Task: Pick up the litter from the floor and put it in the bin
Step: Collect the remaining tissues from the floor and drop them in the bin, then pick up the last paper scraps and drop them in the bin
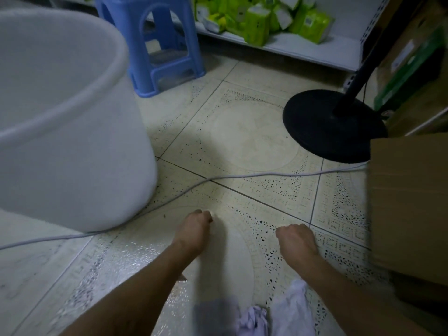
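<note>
**Both fists low over the tiled floor beside the white bin**

Nearest the camera, crumpled white and pale lilac plastic litter [278,311] lay on the cream patterned floor tiles [254,132] between the person's forearms. Beyond it, the left hand [194,229] was curled closed, something small and pale at its fingertips, too blurred to identify. The right hand [295,238] was likewise curled into a fist, knuckles up. A grey cable [242,177] crossed the floor ahead. The large white plastic bin [72,141] stood left, a brown cardboard box [407,202] right. Farther off stood a round black fan base [327,124] and a blue plastic stool [155,44].
</note>
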Available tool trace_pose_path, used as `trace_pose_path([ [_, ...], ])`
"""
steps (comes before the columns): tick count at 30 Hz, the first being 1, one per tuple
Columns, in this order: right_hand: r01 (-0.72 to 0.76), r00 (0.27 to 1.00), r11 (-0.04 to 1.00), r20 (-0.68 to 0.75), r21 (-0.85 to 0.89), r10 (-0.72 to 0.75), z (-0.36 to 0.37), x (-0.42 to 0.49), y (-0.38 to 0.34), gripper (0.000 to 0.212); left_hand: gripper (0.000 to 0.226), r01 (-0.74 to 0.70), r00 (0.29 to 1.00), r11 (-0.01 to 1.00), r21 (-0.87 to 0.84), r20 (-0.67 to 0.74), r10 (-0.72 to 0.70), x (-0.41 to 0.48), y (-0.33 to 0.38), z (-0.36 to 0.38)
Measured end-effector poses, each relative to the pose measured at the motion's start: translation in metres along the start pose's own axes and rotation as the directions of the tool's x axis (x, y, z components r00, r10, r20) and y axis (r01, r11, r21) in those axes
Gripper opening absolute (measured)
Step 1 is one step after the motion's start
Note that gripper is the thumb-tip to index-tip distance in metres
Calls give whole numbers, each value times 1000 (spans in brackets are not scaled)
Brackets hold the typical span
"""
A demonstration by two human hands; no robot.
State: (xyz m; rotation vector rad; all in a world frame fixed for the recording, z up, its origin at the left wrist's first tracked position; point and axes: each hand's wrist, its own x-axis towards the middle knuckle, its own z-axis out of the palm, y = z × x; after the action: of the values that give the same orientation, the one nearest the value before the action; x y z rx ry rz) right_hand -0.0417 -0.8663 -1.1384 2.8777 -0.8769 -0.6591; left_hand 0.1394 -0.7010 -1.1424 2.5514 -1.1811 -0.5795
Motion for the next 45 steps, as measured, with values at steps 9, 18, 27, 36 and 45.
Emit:
trace_pose_path([
  [9, 281, 866, 701, -488, 655, 109, -142, -2, -30, 8, 5, -166, 942, 978, -125, -313, 120, -14, 39, -166],
  [18, 635, 647, 562, -762, 530, -12, -372, -22, -119, 14, 10, -148, 769, 985, 94, -615, 174, -67, 4, -372],
  [27, 525, 775, 760, -585, 384, -240, -391, -20, -210, 62, 48, 5, 848, 999, 44, -530, 19, -111, -98, -371],
  [36, 498, 764, 851, -547, 165, -341, -330, -57, -126, 82, 38, -385, 779, 904, 185, -461, 425, -123, -17, -302],
  [45, 306, 951, 896, -151, 321, -271, -134, -87, -36, 82, 48, -388, 920, 920, 52, 80, 384, -93, 45, -143],
])
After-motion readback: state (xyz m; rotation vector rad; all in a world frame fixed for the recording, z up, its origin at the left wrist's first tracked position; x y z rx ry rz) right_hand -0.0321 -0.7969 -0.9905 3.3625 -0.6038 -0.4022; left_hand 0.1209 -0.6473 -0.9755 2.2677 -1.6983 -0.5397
